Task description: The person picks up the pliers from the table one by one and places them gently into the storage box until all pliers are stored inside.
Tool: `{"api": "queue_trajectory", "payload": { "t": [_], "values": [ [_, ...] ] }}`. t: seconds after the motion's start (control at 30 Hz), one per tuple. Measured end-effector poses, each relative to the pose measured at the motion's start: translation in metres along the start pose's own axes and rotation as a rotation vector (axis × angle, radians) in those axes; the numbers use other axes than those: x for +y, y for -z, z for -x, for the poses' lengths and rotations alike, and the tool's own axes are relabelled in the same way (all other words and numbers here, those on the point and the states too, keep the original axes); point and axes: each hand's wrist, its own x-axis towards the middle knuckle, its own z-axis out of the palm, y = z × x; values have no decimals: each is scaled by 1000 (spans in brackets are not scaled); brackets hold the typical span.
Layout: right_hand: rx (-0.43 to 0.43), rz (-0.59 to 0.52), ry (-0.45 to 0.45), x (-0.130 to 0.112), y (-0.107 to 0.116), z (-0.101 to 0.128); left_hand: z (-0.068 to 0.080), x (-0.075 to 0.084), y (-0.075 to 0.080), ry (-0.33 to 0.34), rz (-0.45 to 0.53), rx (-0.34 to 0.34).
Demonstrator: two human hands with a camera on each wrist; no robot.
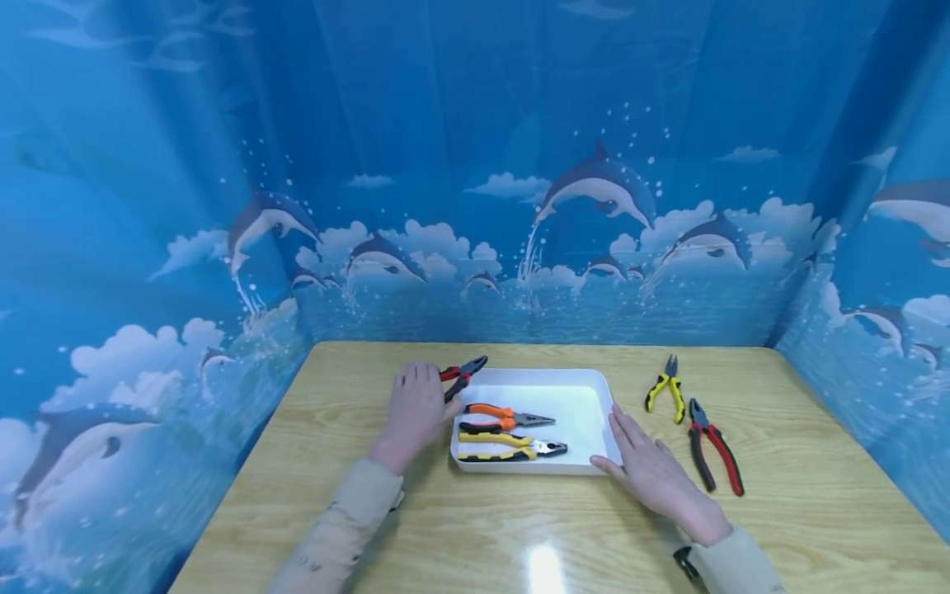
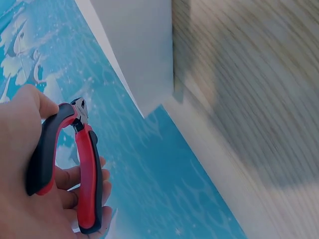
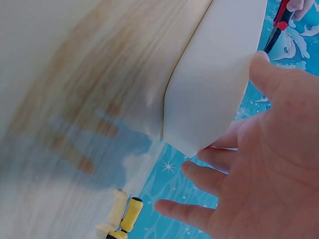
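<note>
My left hand (image 1: 418,404) grips red-and-black pliers (image 2: 88,174) by the handles, held above the left end of a white tray (image 1: 586,378). Their handles are spread, thumb on one and fingers round the other, in the left wrist view. Inside the tray lie orange-and-black long-nose pliers (image 1: 512,418) and, nearer me, yellow-and-black pliers (image 1: 512,447), both with jaws towards the right. My right hand (image 1: 653,474) rests against the tray's right end, fingers extended; the right wrist view shows its thumb (image 3: 261,69) at the rim and fingertips along the wall.
To the right of the tray, small yellow-and-black pliers (image 1: 666,389) lie on the wooden table (image 1: 475,528). Larger red-and-black pliers (image 1: 714,445) lie just in front of them, beside my right hand. A blue curtain (image 1: 460,124) with dolphins surrounds the table's back and sides.
</note>
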Motion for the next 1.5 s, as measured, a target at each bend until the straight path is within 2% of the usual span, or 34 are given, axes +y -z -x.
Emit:
{"api": "queue_trajectory", "payload": {
  "t": [0.1,0.3,0.5,0.8,1.1,1.33,1.5],
  "values": [
    [-6,-8,-3,0,0,0,-3,8,-2,-30,-13,-8],
    [-32,-15,-16,0,0,0,-7,22,-7,-99,-91,-35],
    [-23,-10,-14,1,-1,0,-10,34,-11,-179,-167,-70],
    [-45,-14,-28,1,-1,-1,-14,49,-20,-216,-147,-160],
    [-51,-12,-29,0,1,-2,-17,57,-27,-258,-151,-240],
    [-42,-13,-22,1,2,-2,-20,57,-30,-285,-173,-213],
    [-41,-12,-24,1,2,-2,-24,57,-30,-309,-194,-222]
  ]
}}
